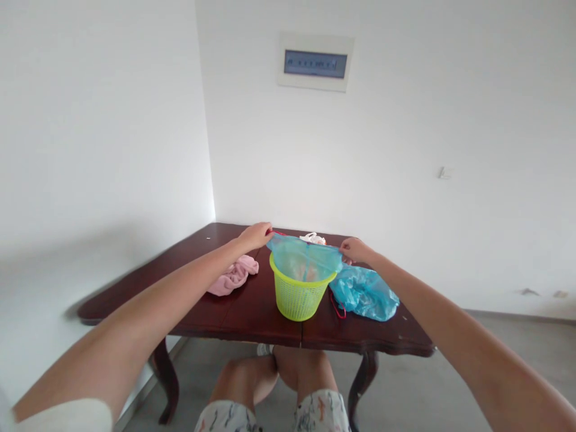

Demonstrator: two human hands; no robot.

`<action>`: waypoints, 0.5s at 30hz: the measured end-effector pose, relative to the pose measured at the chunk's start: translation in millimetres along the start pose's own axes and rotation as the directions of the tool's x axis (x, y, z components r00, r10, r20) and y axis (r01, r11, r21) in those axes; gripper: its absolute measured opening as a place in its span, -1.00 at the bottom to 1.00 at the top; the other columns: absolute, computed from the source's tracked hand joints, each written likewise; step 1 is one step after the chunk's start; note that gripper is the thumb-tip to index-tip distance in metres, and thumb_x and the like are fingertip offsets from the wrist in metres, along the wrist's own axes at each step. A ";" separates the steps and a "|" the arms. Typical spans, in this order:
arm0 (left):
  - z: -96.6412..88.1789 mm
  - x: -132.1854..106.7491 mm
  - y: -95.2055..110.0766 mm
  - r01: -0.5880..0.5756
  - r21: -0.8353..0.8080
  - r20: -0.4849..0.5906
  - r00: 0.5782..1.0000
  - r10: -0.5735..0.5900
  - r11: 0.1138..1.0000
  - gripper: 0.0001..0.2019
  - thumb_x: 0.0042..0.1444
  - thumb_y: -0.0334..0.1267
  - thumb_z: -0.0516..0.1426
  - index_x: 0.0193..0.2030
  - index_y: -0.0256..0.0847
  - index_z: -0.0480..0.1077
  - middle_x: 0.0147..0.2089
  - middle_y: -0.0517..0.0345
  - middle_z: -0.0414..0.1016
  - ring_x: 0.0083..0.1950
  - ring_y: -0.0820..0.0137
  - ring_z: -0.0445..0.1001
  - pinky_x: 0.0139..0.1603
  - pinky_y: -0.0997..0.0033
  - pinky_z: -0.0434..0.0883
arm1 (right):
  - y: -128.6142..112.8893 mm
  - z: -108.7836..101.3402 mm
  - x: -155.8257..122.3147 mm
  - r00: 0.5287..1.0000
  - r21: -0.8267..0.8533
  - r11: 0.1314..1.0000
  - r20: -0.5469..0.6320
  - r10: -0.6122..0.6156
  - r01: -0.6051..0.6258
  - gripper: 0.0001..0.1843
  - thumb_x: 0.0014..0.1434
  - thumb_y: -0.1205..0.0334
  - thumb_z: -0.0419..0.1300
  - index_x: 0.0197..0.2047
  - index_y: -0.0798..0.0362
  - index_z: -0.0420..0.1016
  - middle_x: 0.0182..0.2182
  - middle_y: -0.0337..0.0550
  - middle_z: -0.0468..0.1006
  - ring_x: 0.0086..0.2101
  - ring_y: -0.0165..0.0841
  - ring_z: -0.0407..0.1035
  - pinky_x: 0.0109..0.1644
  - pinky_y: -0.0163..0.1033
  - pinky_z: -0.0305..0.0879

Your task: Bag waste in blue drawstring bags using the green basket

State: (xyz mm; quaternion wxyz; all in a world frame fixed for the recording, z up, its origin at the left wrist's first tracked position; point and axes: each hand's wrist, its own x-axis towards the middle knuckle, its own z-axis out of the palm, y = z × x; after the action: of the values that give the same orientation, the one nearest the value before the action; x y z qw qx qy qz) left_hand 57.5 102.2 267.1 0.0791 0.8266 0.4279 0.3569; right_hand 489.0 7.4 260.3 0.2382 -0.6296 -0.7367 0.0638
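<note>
A yellow-green plastic basket (299,297) stands on the dark wooden table (252,306). A thin blue plastic bag (302,257) is stretched over its mouth. My left hand (256,235) is closed on the bag's left edge, where a red drawstring shows. My right hand (354,249) is closed on the bag's right edge. More crumpled blue plastic bags (364,293) lie on the table just right of the basket, under my right forearm.
A pink cloth (233,276) lies bunched left of the basket. Something small and white (312,238) sits behind the basket. The table stands in a room corner, white walls at left and back. My knees show under the front edge.
</note>
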 end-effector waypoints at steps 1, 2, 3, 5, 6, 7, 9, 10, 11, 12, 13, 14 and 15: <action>-1.7 11.8 3.8 0.021 -0.011 -0.034 0.999 -0.022 1.000 -0.79 0.25 -0.14 0.30 -0.36 -0.06 0.41 -0.35 0.08 0.53 -0.24 0.17 0.43 -0.03 0.20 0.37 | -7.0 -4.6 10.3 0.999 -0.006 1.000 -0.040 0.024 -0.024 -0.76 0.39 0.16 0.44 -0.31 0.08 0.74 -0.48 -0.04 0.73 -0.41 -0.25 0.62 -0.18 -0.24 0.49; -4.2 22.9 9.0 0.036 -0.028 -0.070 0.997 -0.038 0.999 -0.79 0.26 -0.14 0.30 -0.36 -0.06 0.41 -0.35 0.07 0.54 -0.24 0.17 0.44 -0.03 0.20 0.39 | -15.1 -9.1 18.8 0.995 -0.013 0.999 -0.096 0.038 -0.040 -0.81 0.40 0.19 0.42 -0.25 0.09 0.77 -0.39 0.04 0.78 -0.30 -0.20 0.68 -0.08 -0.21 0.53; -7.3 32.8 15.3 0.043 -0.051 -0.106 0.993 -0.048 0.998 -0.80 0.28 -0.14 0.30 -0.34 -0.07 0.42 -0.33 0.06 0.56 -0.22 0.17 0.46 -0.03 0.20 0.41 | -23.9 -13.3 25.2 0.986 -0.018 0.999 -0.159 0.042 -0.046 -0.84 0.42 0.23 0.38 -0.14 0.10 0.80 -0.26 0.11 0.83 -0.17 -0.13 0.72 0.04 -0.17 0.55; -14.9 46.8 29.8 0.035 -0.114 -0.173 0.983 -0.054 0.993 -0.84 0.33 -0.16 0.28 -0.27 -0.10 0.47 -0.26 0.02 0.63 -0.16 0.18 0.53 0.01 0.20 0.46 | -41.7 -19.7 29.4 0.959 -0.017 1.000 -0.282 0.012 -0.017 -0.68 0.51 0.26 0.24 0.17 0.07 0.78 0.04 0.19 0.85 0.10 -0.04 0.70 0.27 -0.06 0.52; -19.1 50.0 37.2 0.021 -0.153 -0.197 0.979 -0.051 0.988 -0.86 0.36 -0.16 0.26 -0.22 -0.12 0.50 -0.20 0.00 0.67 -0.14 0.19 0.56 0.02 0.21 0.49 | -49.7 -21.3 26.7 0.944 -0.012 1.000 -0.329 -0.022 0.019 -0.58 0.55 0.26 0.17 0.33 0.04 0.72 0.16 0.18 0.82 0.19 -0.02 0.66 0.36 -0.02 0.48; -23.2 50.1 44.2 0.003 -0.195 -0.211 0.977 -0.045 0.981 -0.86 0.40 -0.15 0.24 -0.16 -0.14 0.53 -0.13 -0.02 0.70 -0.12 0.21 0.60 0.01 0.23 0.52 | -56.5 -21.8 20.7 0.930 -0.007 0.998 -0.362 -0.061 0.063 -0.51 0.59 0.25 0.11 0.45 0.00 0.64 0.26 0.15 0.78 0.26 -0.02 0.62 0.42 0.01 0.46; -31.1 41.3 56.5 -0.039 -0.282 -0.218 0.976 -0.025 0.959 -0.80 0.48 -0.10 0.18 -0.02 -0.17 0.56 0.01 -0.06 0.73 -0.11 0.25 0.67 -0.04 0.25 0.59 | -65.4 -19.4 -0.7 0.905 0.003 0.986 -0.398 -0.150 0.165 -0.46 0.64 0.18 0.07 0.56 -0.06 0.54 0.36 0.06 0.72 0.28 -0.05 0.60 0.44 0.02 0.46; -34.9 32.6 61.7 -0.060 -0.321 -0.216 0.976 -0.012 0.945 -0.76 0.51 -0.06 0.17 0.02 -0.17 0.56 0.06 -0.08 0.73 -0.09 0.25 0.70 -0.06 0.26 0.62 | -67.5 -16.9 -15.2 0.889 0.024 0.974 -0.414 -0.196 0.226 -0.47 0.65 0.14 0.08 0.56 -0.08 0.54 0.36 0.04 0.72 0.26 -0.07 0.61 0.41 0.01 0.50; -38.7 21.3 66.4 -0.080 -0.351 -0.215 0.977 0.003 0.933 -0.73 0.52 -0.02 0.17 0.05 -0.17 0.56 0.09 -0.09 0.73 -0.05 0.23 0.73 -0.05 0.26 0.65 | -68.3 -13.7 -31.5 0.869 0.057 0.956 -0.435 -0.237 0.289 -0.50 0.66 0.09 0.10 0.51 -0.10 0.58 0.33 0.02 0.73 0.21 -0.09 0.63 0.36 0.00 0.54; -42.5 8.0 70.8 -0.105 -0.380 -0.217 0.976 0.022 0.919 -0.70 0.51 0.02 0.20 0.07 -0.18 0.56 0.11 -0.11 0.72 0.02 0.20 0.74 -0.03 0.25 0.67 | -68.2 -10.1 -48.8 0.840 0.118 0.924 -0.470 -0.271 0.364 -0.56 0.66 0.03 0.13 0.43 -0.11 0.65 0.27 0.01 0.76 0.15 -0.09 0.65 0.30 0.00 0.57; -46.3 -7.1 74.8 -0.137 -0.411 -0.218 0.975 0.048 0.902 -0.68 0.49 0.05 0.26 0.08 -0.18 0.57 0.13 -0.12 0.73 0.09 0.16 0.74 0.03 0.21 0.69 | -67.5 -6.2 -66.4 0.815 0.189 0.885 -0.505 -0.285 0.426 -0.62 0.66 -0.02 0.17 0.31 -0.12 0.72 0.18 0.00 0.78 0.09 -0.10 0.65 0.25 0.00 0.58; -49.9 -23.6 78.7 -0.172 -0.442 -0.217 0.973 0.081 0.881 -0.65 0.46 0.07 0.32 0.08 -0.18 0.59 0.14 -0.13 0.73 0.16 0.13 0.73 0.11 0.17 0.70 | -66.3 -2.1 -83.7 0.803 0.262 0.844 -0.526 -0.281 0.468 -0.65 0.65 -0.08 0.20 0.14 -0.12 0.78 0.09 0.00 0.79 0.05 -0.09 0.65 0.20 -0.01 0.59; -53.0 -40.8 82.3 -0.215 -0.487 -0.212 0.969 0.124 0.846 -0.63 0.43 0.07 0.38 0.10 -0.19 0.60 0.17 -0.16 0.73 0.21 0.10 0.72 0.18 0.11 0.70 | -65.0 2.2 -99.8 0.810 0.332 0.813 -0.524 -0.264 0.479 -0.61 0.63 -0.14 0.23 -0.05 -0.11 0.80 -0.01 -0.01 0.79 -0.01 -0.10 0.65 0.14 -0.02 0.58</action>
State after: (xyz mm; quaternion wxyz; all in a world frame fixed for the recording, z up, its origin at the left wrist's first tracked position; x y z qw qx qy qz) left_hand 60.7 10.6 320.6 0.2239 0.7773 0.2493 0.5325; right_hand 439.1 -100.6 257.1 0.5499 -0.3929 -0.7363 0.0340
